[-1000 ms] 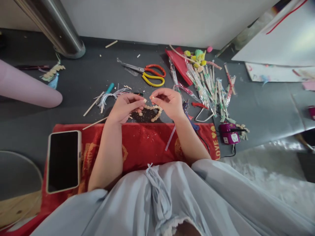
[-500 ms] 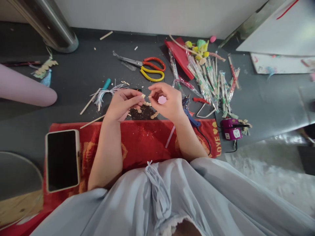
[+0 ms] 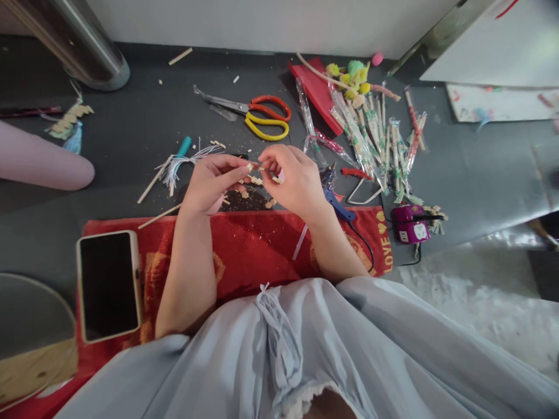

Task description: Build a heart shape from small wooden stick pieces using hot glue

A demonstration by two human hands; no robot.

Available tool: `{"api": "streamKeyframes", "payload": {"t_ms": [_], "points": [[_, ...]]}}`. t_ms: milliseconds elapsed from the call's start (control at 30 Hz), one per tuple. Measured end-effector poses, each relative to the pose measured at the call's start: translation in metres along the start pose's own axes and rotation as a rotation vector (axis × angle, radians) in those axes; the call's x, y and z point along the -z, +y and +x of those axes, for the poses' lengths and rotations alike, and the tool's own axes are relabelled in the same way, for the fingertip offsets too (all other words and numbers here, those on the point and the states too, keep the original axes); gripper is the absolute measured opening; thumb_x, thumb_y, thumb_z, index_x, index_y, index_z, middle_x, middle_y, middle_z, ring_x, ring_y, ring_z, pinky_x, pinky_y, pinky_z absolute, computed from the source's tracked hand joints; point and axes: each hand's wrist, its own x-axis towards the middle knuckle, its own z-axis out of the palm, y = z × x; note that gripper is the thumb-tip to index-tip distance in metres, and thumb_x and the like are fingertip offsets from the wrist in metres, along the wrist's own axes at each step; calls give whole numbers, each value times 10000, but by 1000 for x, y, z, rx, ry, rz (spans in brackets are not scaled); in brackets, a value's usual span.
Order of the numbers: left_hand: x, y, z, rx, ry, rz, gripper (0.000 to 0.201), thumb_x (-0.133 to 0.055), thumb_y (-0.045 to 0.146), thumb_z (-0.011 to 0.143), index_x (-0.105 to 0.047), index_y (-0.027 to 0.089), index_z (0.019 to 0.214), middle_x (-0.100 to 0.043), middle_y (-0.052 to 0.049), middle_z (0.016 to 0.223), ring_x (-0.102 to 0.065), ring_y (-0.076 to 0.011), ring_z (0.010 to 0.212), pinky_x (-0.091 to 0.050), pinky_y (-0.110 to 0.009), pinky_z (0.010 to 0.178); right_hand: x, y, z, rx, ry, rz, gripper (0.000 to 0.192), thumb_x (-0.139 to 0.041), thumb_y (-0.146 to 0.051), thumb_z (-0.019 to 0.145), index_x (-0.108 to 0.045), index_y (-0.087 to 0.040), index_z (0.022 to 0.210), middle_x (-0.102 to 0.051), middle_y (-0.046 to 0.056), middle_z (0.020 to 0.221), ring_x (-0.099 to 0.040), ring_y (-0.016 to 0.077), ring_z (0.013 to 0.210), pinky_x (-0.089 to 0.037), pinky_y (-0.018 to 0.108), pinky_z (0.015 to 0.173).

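A chain (image 3: 257, 181) of small beige bits hung between the two hands, low over the dark floor (image 3: 144, 134) just past the red cloth (image 3: 257, 244); part of it was hidden behind the fingers. It looked knobbly and pale, limp where it sagged, with loose crumbs of the same stuff under it. The left hand (image 3: 213, 183) pinched one end between thumb and forefinger; the right hand (image 3: 290, 177) pinched a tiny piece at the other, fingertips nearly meeting. The step looked like joining a piece onto the chain, and the next move would call for a fine, steady line-up of the two ends without letting the sagging part slip. A glue gun (image 3: 334, 195) lay just right of the right hand, scissors (image 3: 262, 116) farther off, wrapped sticks (image 3: 375, 145) beyond, and a phone (image 3: 109, 285) on the cloth's left.
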Motion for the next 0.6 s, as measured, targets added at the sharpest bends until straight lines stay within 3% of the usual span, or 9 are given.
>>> {"api": "streamKeyframes", "payload": {"t_ms": [600], "points": [[-2,5,-2,64,31,30,212,-882,270,655,-726,157,741,-664,13,634,-649,-94,574,-536,-170,508,-3,3,-1,-21,41,233,149,-578,-153,881,-555,-232,1006,-663,-23,875,-658,112,768,-561,299,747]]}}
